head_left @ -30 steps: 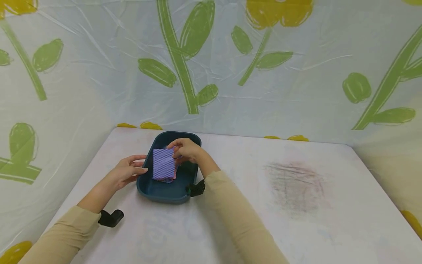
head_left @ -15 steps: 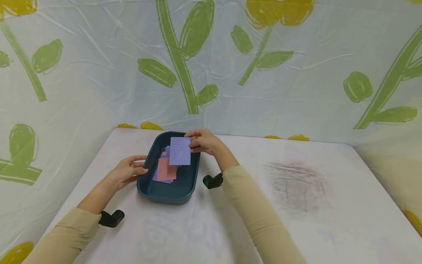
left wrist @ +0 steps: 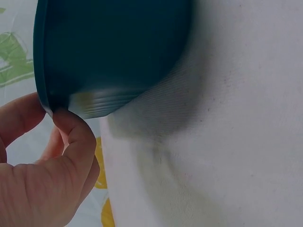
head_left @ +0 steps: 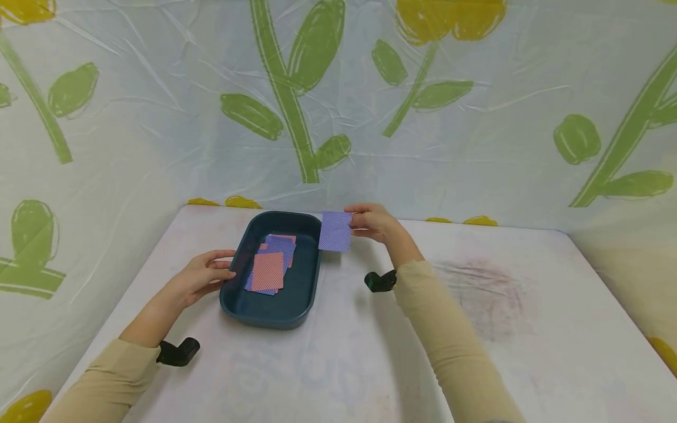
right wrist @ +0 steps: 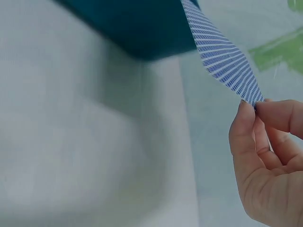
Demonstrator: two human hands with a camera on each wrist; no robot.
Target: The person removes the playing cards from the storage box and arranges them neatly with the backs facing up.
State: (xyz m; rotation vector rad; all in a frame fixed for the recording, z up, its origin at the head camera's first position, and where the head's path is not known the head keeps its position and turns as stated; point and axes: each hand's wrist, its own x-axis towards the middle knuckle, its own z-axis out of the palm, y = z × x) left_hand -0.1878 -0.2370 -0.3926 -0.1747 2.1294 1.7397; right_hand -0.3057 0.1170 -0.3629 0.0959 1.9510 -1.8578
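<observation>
My right hand (head_left: 374,223) pinches a blue-patterned playing card (head_left: 335,231) by its edge between thumb and fingers. The card hangs in the air just beyond the right rim of a dark teal plastic basin (head_left: 271,317); in the right wrist view the card (right wrist: 225,52) shows edge-on and slightly bent. On the basin's left side, my left hand (head_left: 203,276) pinches the rim, with the thumb and fingers on either side of it in the left wrist view. Inside the basin lies a loose pile of cards, a red-patterned card (head_left: 268,271) on top and a blue-patterned card (head_left: 281,247) behind it.
The white table (head_left: 328,376) carries a dark smudged patch (head_left: 476,299) right of the basin. A flower-printed sheet (head_left: 185,147) rises behind and at the sides. Black wrist cameras stick out from the left sleeve (head_left: 180,352) and right sleeve (head_left: 379,282).
My right hand has lifted the blue card off the pile and carried it right, past the basin's rim, uncovering the red card. The left hand has stayed at the rim.
</observation>
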